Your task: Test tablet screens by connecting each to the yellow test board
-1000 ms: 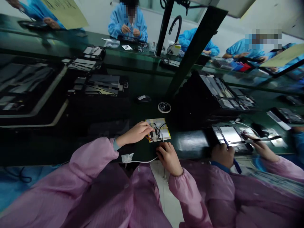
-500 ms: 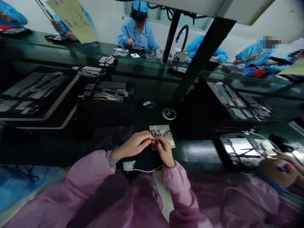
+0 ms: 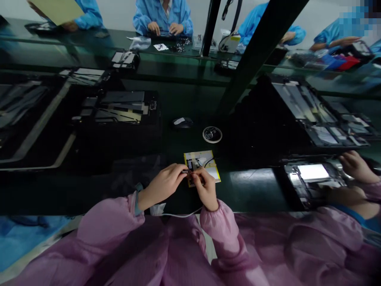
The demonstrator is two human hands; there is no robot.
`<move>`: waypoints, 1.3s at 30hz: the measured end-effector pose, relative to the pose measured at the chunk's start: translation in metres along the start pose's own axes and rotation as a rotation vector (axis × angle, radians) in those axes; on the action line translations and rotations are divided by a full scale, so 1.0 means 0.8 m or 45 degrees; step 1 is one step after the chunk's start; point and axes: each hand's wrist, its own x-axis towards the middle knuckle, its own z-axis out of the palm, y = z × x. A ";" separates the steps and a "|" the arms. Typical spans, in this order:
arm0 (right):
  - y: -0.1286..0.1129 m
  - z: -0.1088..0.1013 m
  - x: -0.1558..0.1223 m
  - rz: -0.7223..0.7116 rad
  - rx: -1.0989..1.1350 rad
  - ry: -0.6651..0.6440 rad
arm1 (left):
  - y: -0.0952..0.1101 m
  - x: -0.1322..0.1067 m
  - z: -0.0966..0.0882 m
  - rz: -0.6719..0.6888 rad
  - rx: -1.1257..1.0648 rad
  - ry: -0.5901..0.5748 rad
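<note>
My left hand [image 3: 163,186] is closed in a pinch on a small dark part [image 3: 185,171], too small to name. Close beside it, my right hand [image 3: 206,187] has its thumb and forefinger pinched at the same spot, and whatever they hold is hidden by the fingers. Both hands are over the near left side of a flat, yellow-edged panel [image 3: 212,172], which has a white area, a dark strip and a thin black wire on it. Their fingertips cover part of this panel.
Beyond the panel are a round dish [image 3: 212,135] and a black computer mouse [image 3: 182,123]. Stacks of black device trays stand left [image 3: 119,107] and right [image 3: 303,103]. A co-worker's hand [image 3: 358,167] is over an open device [image 3: 312,174] at right. A white cable [image 3: 181,215] runs along the near edge.
The view has tilted downward. My left fingers have bent lower, and the small dark part now shows at their tips. At right, the co-worker's hands have moved apart over the open device.
</note>
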 end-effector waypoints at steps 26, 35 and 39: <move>-0.008 -0.003 0.000 -0.248 -0.157 -0.034 | 0.011 0.006 0.001 0.029 -0.019 -0.103; -0.007 -0.003 0.000 -0.356 -0.146 -0.032 | 0.005 0.002 0.006 -0.008 -0.002 -0.129; -0.007 -0.002 0.000 -0.377 -0.151 -0.022 | 0.004 0.001 0.007 -0.015 0.009 -0.128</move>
